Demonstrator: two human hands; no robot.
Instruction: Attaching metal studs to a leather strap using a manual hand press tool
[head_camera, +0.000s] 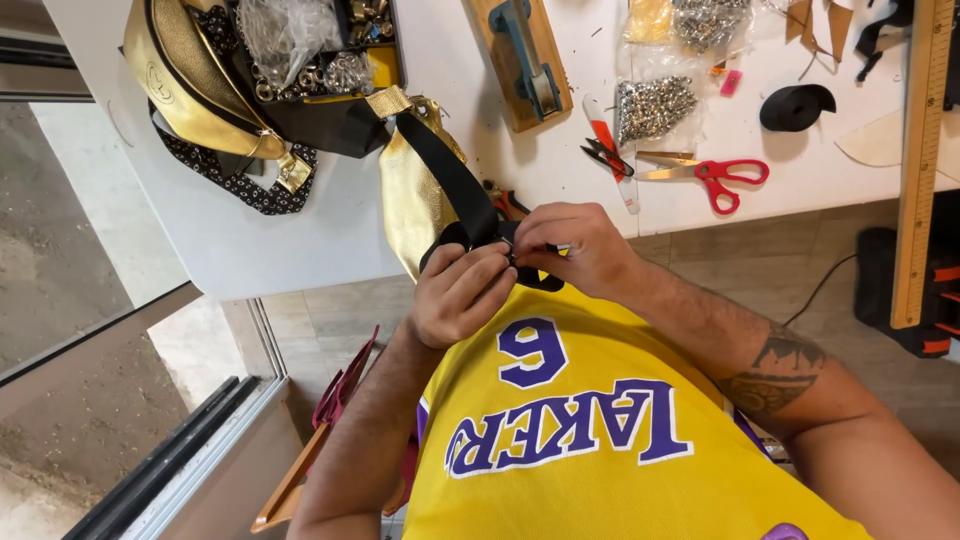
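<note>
On your white table, locate three clear plastic bags. One bag of silver metal pieces lies just left of the red-handled scissors. A second clear bag sits above it at the far edge. A crumpled clear bag rests in the parts tray.

Scissors lie on the table, right of the pouch.
</note>
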